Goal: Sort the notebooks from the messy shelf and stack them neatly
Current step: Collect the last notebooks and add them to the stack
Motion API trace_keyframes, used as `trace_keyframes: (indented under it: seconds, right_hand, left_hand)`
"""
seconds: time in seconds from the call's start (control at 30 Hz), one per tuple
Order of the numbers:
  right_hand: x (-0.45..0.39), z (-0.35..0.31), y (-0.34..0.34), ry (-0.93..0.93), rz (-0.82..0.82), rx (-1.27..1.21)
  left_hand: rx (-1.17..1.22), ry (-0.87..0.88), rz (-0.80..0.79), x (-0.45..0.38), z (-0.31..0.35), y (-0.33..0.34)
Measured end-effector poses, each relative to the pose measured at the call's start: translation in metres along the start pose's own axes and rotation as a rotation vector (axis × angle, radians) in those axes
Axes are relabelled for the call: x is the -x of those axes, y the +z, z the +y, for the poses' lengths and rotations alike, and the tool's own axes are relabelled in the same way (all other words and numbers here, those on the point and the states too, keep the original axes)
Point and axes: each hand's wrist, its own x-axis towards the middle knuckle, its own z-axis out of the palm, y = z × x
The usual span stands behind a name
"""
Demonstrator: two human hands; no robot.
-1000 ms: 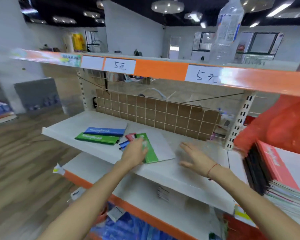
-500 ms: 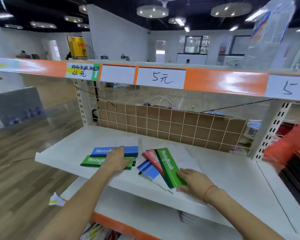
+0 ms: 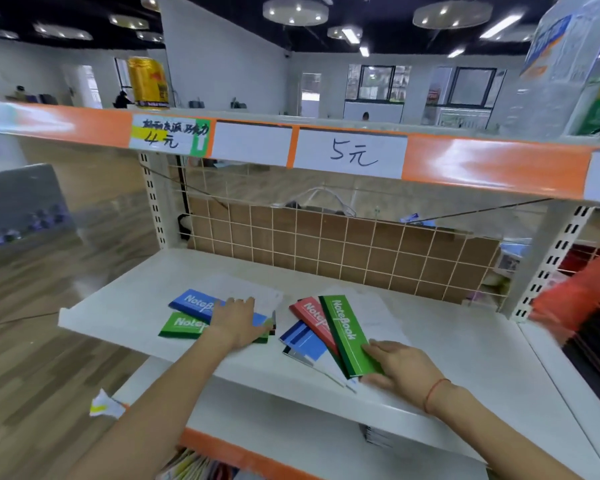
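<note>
Two groups of notebooks were seen on the white shelf (image 3: 447, 327). The left hand (image 3: 234, 322) was laid flat, fingers straight, on the left pair: a blue notebook (image 3: 193, 304) placed partly over a green notebook (image 3: 181, 325), both half covered by the palm. The right hand (image 3: 400, 367) was placed at the near corner of the fanned pile (image 3: 326, 334) to the right, its thumb pressed on the green cover and its fingers extended along the lower edge; whether the fingers were tucked beneath could not be told. In that fan a green cover was set uppermost, a red one beside and under it, and a blue-striped one lower left, with white sheets spread below.

The covers were glossy, flat and rectangular, each marked "NoteBook" in white. The shelf was of smooth painted metal, backed by a wire grid (image 3: 326, 244) over brown board. Handwritten price labels (image 3: 350, 152) were fixed to the orange upper rail. The right edge was blurred, and the lower shelf contents were cut off.
</note>
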Motion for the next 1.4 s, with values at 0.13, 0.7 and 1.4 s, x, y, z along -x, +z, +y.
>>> trace_keyframes:
  seconds: [0.13, 0.7, 1.4]
  right_hand:
    - [0.001, -0.003, -0.003, -0.005, 0.014, 0.003]
    - [0.009, 0.005, -0.003, 0.035, -0.175, 0.065]
    - [0.025, 0.001, 0.014, -0.113, 0.355, -0.097]
  left_hand:
    - [0.116, -0.028, -0.078, 0.007, -0.018, 0.004]
    - [0.12, 0.191, -0.295, 0.039, -0.043, -0.033]
    - [0.144, 0.161, -0.377, 0.043, -0.065, -0.034]
